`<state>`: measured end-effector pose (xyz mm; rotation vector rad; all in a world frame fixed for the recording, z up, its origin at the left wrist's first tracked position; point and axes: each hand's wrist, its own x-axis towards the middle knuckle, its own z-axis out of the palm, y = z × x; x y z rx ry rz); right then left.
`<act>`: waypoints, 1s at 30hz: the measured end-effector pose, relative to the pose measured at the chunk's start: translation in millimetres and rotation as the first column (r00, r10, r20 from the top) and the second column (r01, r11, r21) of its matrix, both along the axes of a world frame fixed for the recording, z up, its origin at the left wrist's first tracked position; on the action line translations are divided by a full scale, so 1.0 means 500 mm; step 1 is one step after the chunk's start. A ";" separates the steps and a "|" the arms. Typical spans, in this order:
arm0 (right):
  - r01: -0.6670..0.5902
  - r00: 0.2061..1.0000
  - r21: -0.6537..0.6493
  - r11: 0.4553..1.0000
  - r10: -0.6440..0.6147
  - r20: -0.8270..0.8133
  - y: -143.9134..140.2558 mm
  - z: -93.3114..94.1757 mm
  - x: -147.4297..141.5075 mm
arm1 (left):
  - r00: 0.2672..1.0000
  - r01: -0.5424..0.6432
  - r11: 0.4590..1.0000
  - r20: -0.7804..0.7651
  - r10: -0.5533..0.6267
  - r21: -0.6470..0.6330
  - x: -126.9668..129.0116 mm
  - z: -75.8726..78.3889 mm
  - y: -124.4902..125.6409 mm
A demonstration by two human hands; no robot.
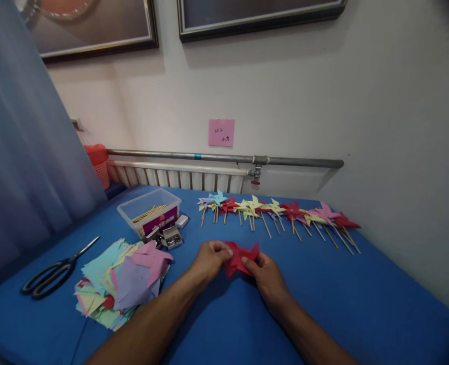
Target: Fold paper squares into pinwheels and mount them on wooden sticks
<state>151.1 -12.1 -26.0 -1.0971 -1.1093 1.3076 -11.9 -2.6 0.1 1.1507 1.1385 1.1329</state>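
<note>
blue table fills the lower view, running back to a white wall with a grey pipe and a radiator along it. a grey curtain hangs on the left, and two framed pictures sit high on the wall. far side of the table, a row of pinwheels on sticks, lying side by side, yellow, red, pink, blue, purple. near left, a loose paper pile, mixed pastel sheets fanned over each other. just behind it a clear tub with sticks inside, and a small open pin box touching its front corner. black scissors lie shut at the far left, well apart from the hands. an orange basket stands by the curtain, a pink note is stuck on the wall.

now the middle: left hand and right hand meet over the table, both pinching a red paper. left fingers curl over its left edge, right thumb and fingers close on its lower right. the paper is folded into points, held just above the cloth between the two hands, right of the paper pile and in front of the pinwheels.
</note>
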 end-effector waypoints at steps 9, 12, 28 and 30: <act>0.073 0.997 0.029 0.997 -0.073 -0.004 0.009 -0.012 0.017 | 0.495 0.099 0.974 -0.859 0.130 0.205 -0.154 0.045 0.046; 0.057 0.998 0.041 0.998 -0.056 -0.014 0.009 -0.015 0.017 | 0.307 0.249 0.955 -0.948 0.079 0.160 -0.153 0.046 0.035; 0.040 0.999 0.037 0.998 -0.040 -0.006 0.012 -0.020 0.014 | 0.010 0.280 0.954 -0.994 0.108 0.106 -0.117 0.018 0.034; 0.037 0.999 0.030 0.999 -0.037 -0.004 0.012 -0.018 0.014 | 0.012 0.275 0.953 -0.992 0.125 0.123 -0.116 0.018 0.034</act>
